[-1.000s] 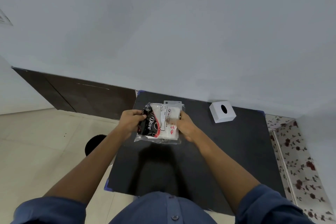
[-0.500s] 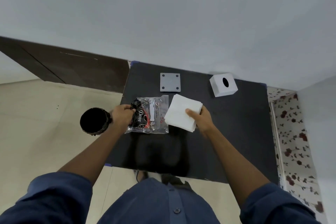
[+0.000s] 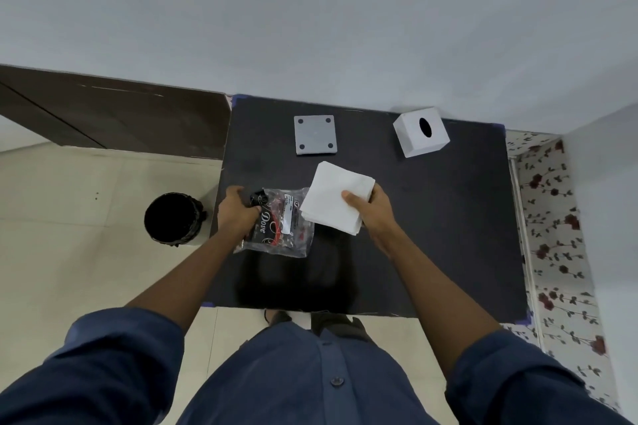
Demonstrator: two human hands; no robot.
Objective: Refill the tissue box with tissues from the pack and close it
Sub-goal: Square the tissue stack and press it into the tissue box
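My right hand [image 3: 373,214] grips a white stack of tissues [image 3: 333,197], thumb on top, just right of the pack. The clear plastic pack [image 3: 283,228] with black and red print lies flattened on the black table [image 3: 431,235], and my left hand [image 3: 236,214] holds its left end. The white tissue box cover [image 3: 419,131], with an oval slot on top, stands at the table's back right. A grey square base plate [image 3: 315,134] with dark dots in its corners lies at the back middle, apart from the cover.
A black round bin [image 3: 172,219] stands on the tiled floor left of the table. A wall runs behind the table. A floral-patterned surface [image 3: 552,235] borders the table's right edge.
The tissue stack has come out of the pack toward the right in my right hand. The emptied pack now lies flat under my left hand.
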